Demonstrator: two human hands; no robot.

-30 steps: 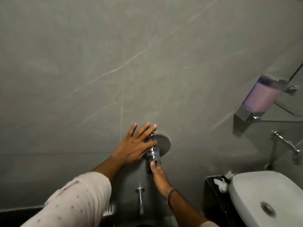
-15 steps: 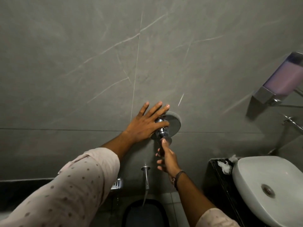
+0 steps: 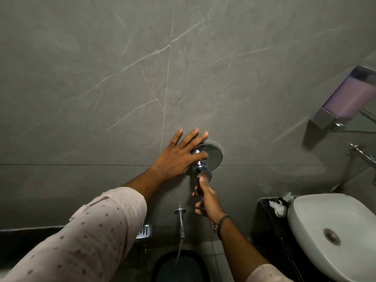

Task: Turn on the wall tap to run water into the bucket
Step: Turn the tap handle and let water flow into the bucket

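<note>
A chrome tap control juts from a round chrome plate on the grey wall. My left hand lies flat against the wall beside it, fingers spread, one finger across the chrome body. My right hand grips the control's lever from below, thumb on its end cap. Under it a chrome spout sticks out of the wall, and a thin stream of water falls from it into the dark bucket on the floor.
A white basin sits on a black counter at the right, with crumpled tissue beside it. A purple soap dispenser and a basin tap hang on the right wall. A small chrome fitting sits low on the wall.
The view has tilted down, bringing the bucket into sight. My right hand has shifted down along the lever, and water now runs from the spout.
</note>
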